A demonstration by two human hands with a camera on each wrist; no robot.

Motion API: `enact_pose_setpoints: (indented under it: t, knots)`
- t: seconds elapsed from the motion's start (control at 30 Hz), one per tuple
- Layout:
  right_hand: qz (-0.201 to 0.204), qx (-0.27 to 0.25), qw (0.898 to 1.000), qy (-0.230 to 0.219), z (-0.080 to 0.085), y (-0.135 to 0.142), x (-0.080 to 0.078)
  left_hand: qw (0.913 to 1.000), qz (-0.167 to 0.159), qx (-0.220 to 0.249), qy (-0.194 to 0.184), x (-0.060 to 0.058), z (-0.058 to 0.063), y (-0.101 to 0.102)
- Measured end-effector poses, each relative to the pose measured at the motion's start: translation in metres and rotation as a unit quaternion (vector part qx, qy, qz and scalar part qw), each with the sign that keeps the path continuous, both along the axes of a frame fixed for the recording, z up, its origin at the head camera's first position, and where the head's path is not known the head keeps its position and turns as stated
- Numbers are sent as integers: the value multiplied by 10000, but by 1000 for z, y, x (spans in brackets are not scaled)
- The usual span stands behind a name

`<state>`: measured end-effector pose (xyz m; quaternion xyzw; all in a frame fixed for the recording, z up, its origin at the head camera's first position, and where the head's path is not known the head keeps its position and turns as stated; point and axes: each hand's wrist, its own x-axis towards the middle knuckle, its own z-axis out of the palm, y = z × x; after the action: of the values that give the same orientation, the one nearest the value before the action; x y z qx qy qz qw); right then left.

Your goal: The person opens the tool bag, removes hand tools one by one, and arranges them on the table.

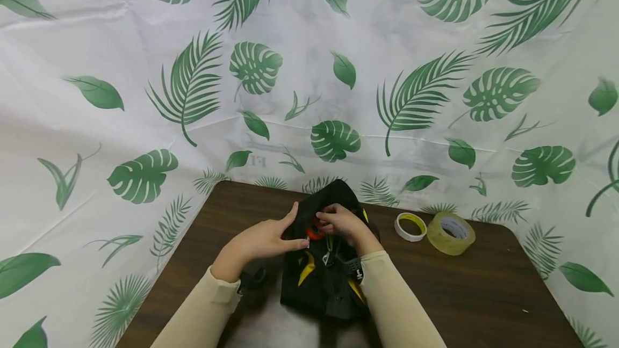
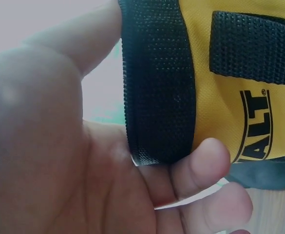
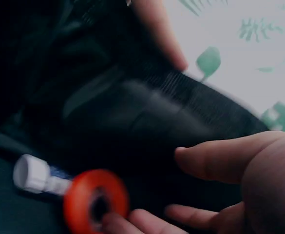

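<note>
A black tool bag (image 1: pixel 304 294) with yellow patches stands on the table, its mouth open. My left hand (image 1: pixel 263 240) holds the bag's rim, the thumb and fingers on either side of the black webbing edge (image 2: pixel 159 87); yellow fabric (image 2: pixel 220 109) with partly visible "ALT" lettering lies beyond. My right hand (image 1: pixel 345 224) reaches into the bag. Its fingertips touch an orange ring-shaped roll (image 3: pixel 78 197), one of them over the hole, while the thumb stays apart. Beside the roll lies a small white-capped tube or bottle (image 3: pixel 32 173). The bag's depths are dark.
On the brown wooden table (image 1: pixel 483 283), right of the bag, sit a narrow white tape roll (image 1: pixel 402 231) with a yellow inside and a wide clear tape roll (image 1: pixel 447 243). A white leaf-print sheet (image 1: pixel 300 31) hangs behind and around the table.
</note>
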<state>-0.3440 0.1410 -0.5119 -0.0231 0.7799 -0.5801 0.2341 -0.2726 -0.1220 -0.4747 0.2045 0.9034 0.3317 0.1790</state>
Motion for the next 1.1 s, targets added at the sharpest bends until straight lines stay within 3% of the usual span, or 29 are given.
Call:
enact_pose_setpoints:
  t: [0.13,0.27,0.57,0.73,1.1]
  knots:
    - [-93,-251,9995,-169,-21,2,-4,9999,3,-100,13,0,-1,0]
    - [-51,-229,9996,-131,-31,4,-5,9998,28,-194,13,0,-1,0]
    - [477,437,9976,256,-32,3,-5,9998,37,-189,-13,0,-1,1]
    - [334,1022,9935,382,-30,-2,-4,9998,49,-172,-3,1,-1,1]
    - [179,873,9955,329,-30,1,0,9998,22,-194,45,1,-2,3]
